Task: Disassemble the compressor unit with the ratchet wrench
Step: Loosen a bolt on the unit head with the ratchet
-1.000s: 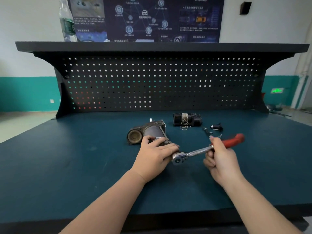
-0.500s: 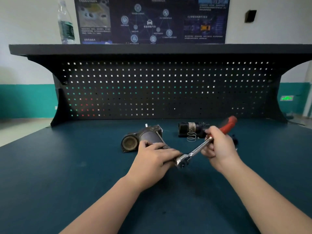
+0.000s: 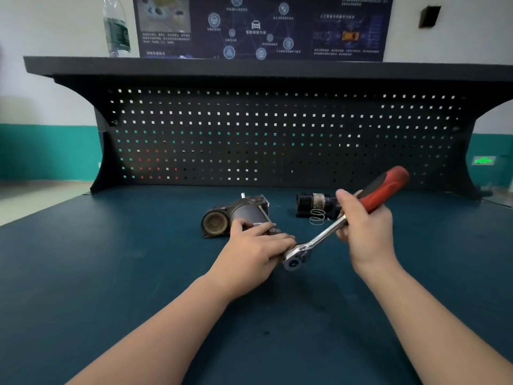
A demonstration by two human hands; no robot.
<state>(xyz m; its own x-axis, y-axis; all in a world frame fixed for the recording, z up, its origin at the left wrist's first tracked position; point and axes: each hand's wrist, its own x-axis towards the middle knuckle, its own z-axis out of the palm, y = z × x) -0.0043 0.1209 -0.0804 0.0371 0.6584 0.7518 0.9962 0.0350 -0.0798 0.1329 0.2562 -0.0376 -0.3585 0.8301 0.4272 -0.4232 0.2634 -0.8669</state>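
Compressor unit (image 3: 244, 215) lies under left grip (image 3: 249, 250)

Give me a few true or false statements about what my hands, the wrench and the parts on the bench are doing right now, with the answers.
1. The right hand grips the ratchet wrench by its handle. True.
2. The left hand is lifted clear of the compressor. False: it rests on the compressor, holding it down.
3. A small spring lies on the bench in front of a black part. True.
4. The wrench handle is blue. False: it is red and black.
5. A plastic bottle stands on the top shelf. True.
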